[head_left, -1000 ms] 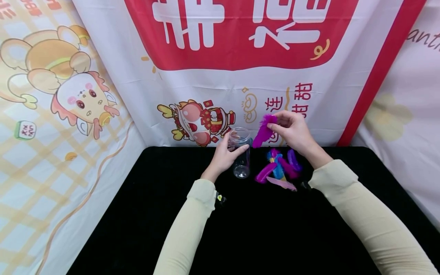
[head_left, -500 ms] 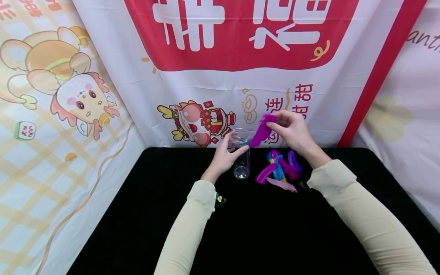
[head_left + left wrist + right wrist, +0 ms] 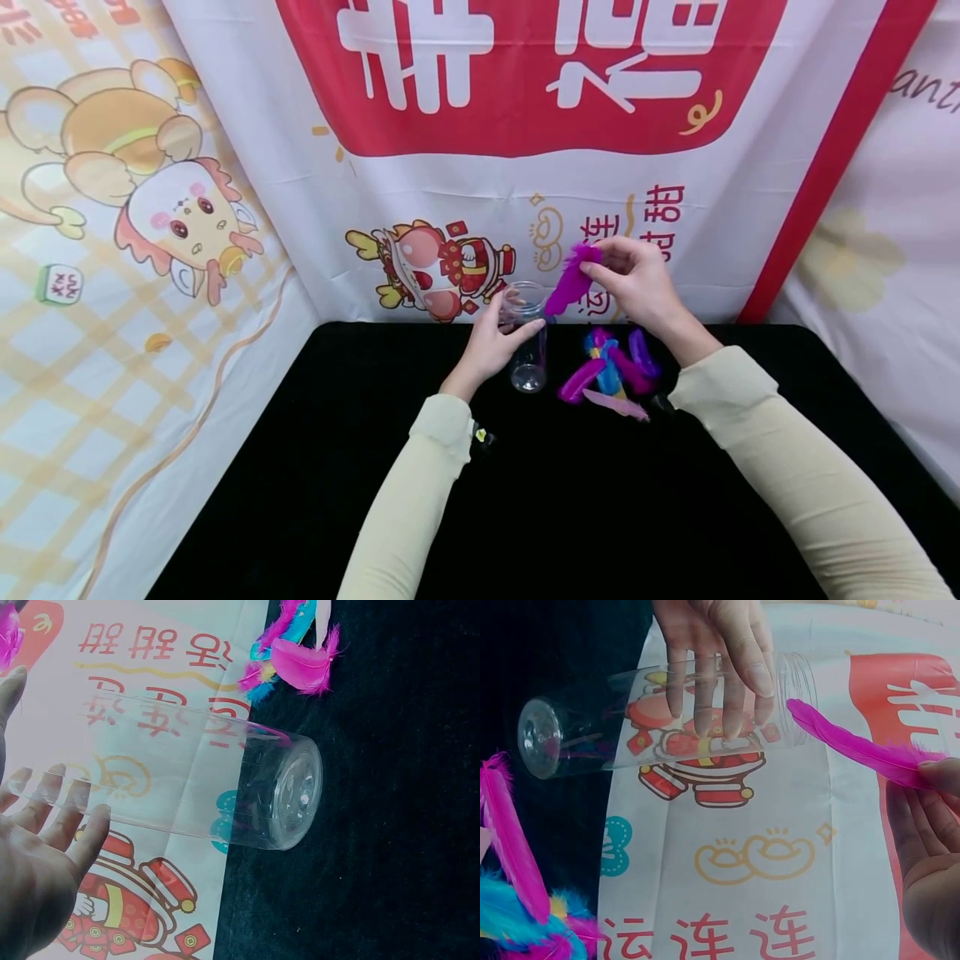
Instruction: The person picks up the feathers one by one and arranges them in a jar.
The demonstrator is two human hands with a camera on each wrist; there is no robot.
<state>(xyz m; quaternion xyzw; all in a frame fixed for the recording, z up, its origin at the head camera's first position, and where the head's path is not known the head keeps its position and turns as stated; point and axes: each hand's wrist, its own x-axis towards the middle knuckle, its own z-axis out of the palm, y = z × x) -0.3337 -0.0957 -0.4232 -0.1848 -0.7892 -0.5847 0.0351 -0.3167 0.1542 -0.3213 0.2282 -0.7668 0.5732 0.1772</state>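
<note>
A clear plastic jar [image 3: 528,367] without a lid stands near the table's back edge. My left hand [image 3: 491,342] grips it around its upper part, thumb on the near side; the wrist views show the fingers [image 3: 705,712] wrapped along its wall. Between thumb and fingertips my right hand [image 3: 637,279] pinches a magenta feather [image 3: 572,283] by one end. The feather's other end is right at the jar's open mouth, as the right wrist view shows. Below the right hand lies a pile of feathers [image 3: 611,375] in magenta, blue, purple and pale pink.
The black table [image 3: 570,500] ends at a white and red printed cloth [image 3: 300,208] hanging behind the jar. Another printed cloth [image 3: 75,375] hangs along the left side. Loose feathers [image 3: 514,847] lie beside the jar on its right.
My right hand has shifted slightly left, bringing the magenta feather's end closer to the jar's mouth. The left hand keeps its grip, and the pile of feathers lies unchanged.
</note>
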